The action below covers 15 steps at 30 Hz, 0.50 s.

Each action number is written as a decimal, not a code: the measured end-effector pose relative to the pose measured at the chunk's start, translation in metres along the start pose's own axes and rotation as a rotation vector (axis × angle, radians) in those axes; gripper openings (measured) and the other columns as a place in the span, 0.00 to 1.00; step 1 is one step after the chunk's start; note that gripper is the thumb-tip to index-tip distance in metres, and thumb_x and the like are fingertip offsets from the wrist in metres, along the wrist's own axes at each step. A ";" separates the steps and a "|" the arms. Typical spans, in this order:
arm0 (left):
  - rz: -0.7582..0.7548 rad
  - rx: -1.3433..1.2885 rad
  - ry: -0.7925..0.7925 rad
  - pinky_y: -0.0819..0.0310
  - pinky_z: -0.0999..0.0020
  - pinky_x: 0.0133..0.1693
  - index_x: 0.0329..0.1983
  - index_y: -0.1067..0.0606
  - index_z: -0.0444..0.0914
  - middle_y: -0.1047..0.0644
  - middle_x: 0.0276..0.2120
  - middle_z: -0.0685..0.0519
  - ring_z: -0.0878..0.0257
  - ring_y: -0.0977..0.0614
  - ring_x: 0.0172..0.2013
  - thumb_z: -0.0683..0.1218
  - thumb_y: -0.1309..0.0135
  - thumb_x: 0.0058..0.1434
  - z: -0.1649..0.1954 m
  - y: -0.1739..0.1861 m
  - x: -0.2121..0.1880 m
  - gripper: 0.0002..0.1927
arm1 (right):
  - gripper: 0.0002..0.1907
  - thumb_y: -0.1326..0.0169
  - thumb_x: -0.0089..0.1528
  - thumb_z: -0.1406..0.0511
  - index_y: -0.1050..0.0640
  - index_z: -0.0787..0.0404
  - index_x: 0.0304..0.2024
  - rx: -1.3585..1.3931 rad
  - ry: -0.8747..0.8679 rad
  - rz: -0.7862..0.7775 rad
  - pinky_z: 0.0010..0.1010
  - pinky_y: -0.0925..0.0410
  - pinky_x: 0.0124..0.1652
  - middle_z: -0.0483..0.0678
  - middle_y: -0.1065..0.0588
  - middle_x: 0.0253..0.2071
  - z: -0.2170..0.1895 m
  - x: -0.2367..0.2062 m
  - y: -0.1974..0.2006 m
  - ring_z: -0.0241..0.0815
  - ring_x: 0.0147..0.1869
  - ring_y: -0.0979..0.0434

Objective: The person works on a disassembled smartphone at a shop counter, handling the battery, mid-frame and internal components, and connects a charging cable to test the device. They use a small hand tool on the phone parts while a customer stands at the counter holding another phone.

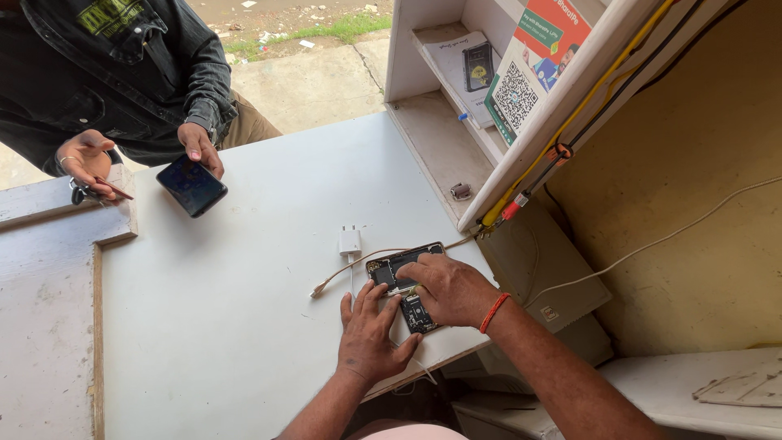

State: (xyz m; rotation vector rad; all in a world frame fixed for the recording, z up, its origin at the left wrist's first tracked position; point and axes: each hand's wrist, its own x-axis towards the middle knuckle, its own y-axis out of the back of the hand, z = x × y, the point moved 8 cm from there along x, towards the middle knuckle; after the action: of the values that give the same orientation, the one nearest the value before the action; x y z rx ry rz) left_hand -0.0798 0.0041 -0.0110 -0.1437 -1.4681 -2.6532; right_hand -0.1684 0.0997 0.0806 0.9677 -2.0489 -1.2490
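An opened phone [405, 285] lies flat on the white counter [244, 326], close to its near right edge, back cover off so the dark boards and parts inside show. Its long axis runs on a slant: the far end points toward the counter's far right, where the shelf unit [440, 138] stands, and the near end points toward the near edge.

The right hand [450, 287] lies over the phone's middle, fingers curled down and pressing on the inner parts near its far end; it grips nothing that can be made out. The left hand [371, 330] lies spread and flat on the counter, fingers extended, its fingertips touching the phone's left side and holding it steady.

Just beyond the phone, a white charger [349, 241] sits on the counter with its plug pins toward the far edge. A cable [346, 269] runs from beside the phone's far end toward the counter's middle.

At the far left corner another person's hand [198, 145] rests fingers on a dark phone [191, 185] lying screen up. Their other hand [85, 159] holds a thin dark object, too small to tell.
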 end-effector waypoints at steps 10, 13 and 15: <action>0.016 -0.007 0.010 0.68 0.37 0.68 0.60 0.27 0.40 0.38 0.63 0.42 0.47 0.47 0.71 0.60 0.34 0.49 0.001 -0.002 0.000 0.37 | 0.10 0.47 0.61 0.69 0.24 0.56 0.45 0.050 -0.028 0.006 0.41 0.26 0.42 0.48 0.23 0.39 0.006 -0.001 0.002 0.50 0.42 0.19; 0.031 -0.031 0.008 0.67 0.39 0.69 0.60 0.28 0.40 0.37 0.63 0.43 0.47 0.46 0.71 0.60 0.34 0.49 0.001 -0.001 0.000 0.37 | 0.10 0.47 0.59 0.70 0.23 0.56 0.43 0.036 -0.071 -0.043 0.42 0.26 0.41 0.49 0.24 0.38 0.009 -0.002 -0.002 0.50 0.41 0.19; 0.026 -0.020 0.007 0.68 0.39 0.69 0.60 0.28 0.40 0.37 0.63 0.42 0.47 0.46 0.71 0.60 0.34 0.49 0.001 -0.002 0.000 0.38 | 0.12 0.47 0.58 0.71 0.24 0.56 0.44 0.033 -0.108 -0.043 0.42 0.26 0.41 0.50 0.25 0.39 0.011 -0.002 -0.002 0.50 0.40 0.19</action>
State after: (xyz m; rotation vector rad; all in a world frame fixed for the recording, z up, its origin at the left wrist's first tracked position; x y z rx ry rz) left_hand -0.0796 0.0059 -0.0117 -0.1538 -1.4285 -2.6459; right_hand -0.1750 0.1064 0.0741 0.9835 -2.1482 -1.3198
